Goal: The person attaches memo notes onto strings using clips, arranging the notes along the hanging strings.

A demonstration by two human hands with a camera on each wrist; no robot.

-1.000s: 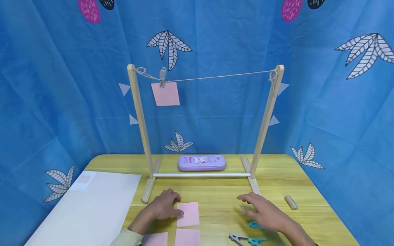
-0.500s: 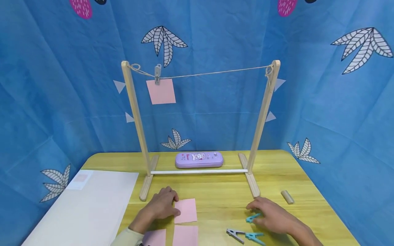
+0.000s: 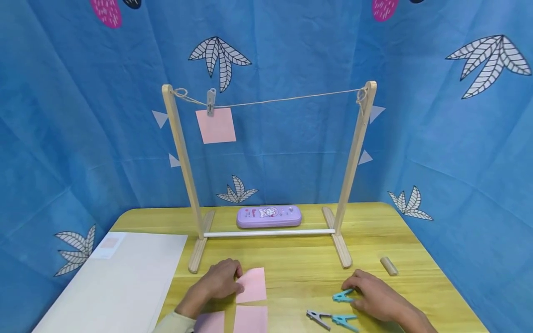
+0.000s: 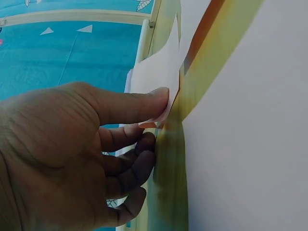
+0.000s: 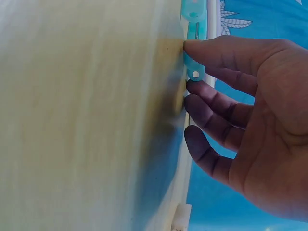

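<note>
My left hand (image 3: 218,281) pinches the left edge of a pink paper square (image 3: 254,287). In the left wrist view, the thumb lies on top of the paper (image 4: 156,70) and fingers are beneath its raised corner. At the right, my right hand (image 3: 380,297) has thumb and index finger at the handle end of a teal clothespin (image 3: 341,296) on the table. The right wrist view shows the thumb against this clothespin (image 5: 194,10), the other fingers curled below it. Two more pink squares (image 3: 251,320) (image 3: 211,321) lie nearer the front edge.
A grey clothespin (image 3: 318,318) and another teal one (image 3: 344,321) lie close by. Behind stands a wooden frame (image 3: 182,152) with a string (image 3: 283,100), where a clip (image 3: 211,102) holds a pink square (image 3: 217,127). Around are a purple case (image 3: 269,217), white sheet (image 3: 125,282) and small cylinder (image 3: 389,266).
My right hand has come down to the teal clothespin and its fingers have drawn together at it. Under my left hand, the paper's upper left corner has lifted. The head view has shifted slightly.
</note>
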